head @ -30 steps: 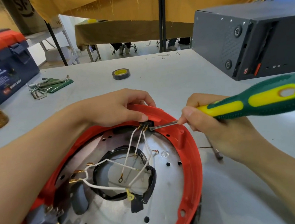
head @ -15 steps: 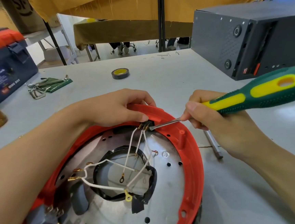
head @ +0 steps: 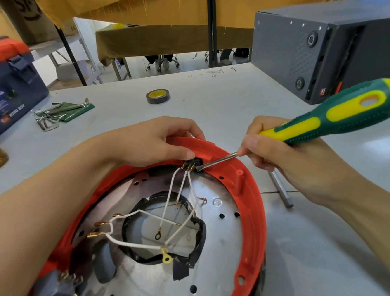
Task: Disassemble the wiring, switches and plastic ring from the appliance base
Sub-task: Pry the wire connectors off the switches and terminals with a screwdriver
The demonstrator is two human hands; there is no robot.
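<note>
The upturned appliance base (head: pixel 225 261) is a perforated metal disc framed by a red plastic ring (head: pixel 253 204). White wires (head: pixel 179 196) run from brass terminals on a small black switch (head: pixel 194 163) set in the ring's far rim. My left hand (head: pixel 151 142) grips the ring's far edge, its thumb pressed beside the switch. A green-and-yellow screwdriver (head: pixel 337 114) is held in my right hand (head: pixel 281 154), and its flat tip touches the right side of the switch. More grey switches with brass tabs (head: pixel 63 294) sit at the near left, blurred.
On the grey table lie a roll of black tape (head: pixel 157 96), hex keys on a green pouch (head: pixel 61 113), a metal rod (head: pixel 280 190) by my right hand, a blue-and-red toolbox (head: pixel 3 93) far left and a dark grey box (head: pixel 331 48) far right.
The screwdriver handle has tilted upward and its tip has stayed at the switch. My left hand keeps its hold on the ring.
</note>
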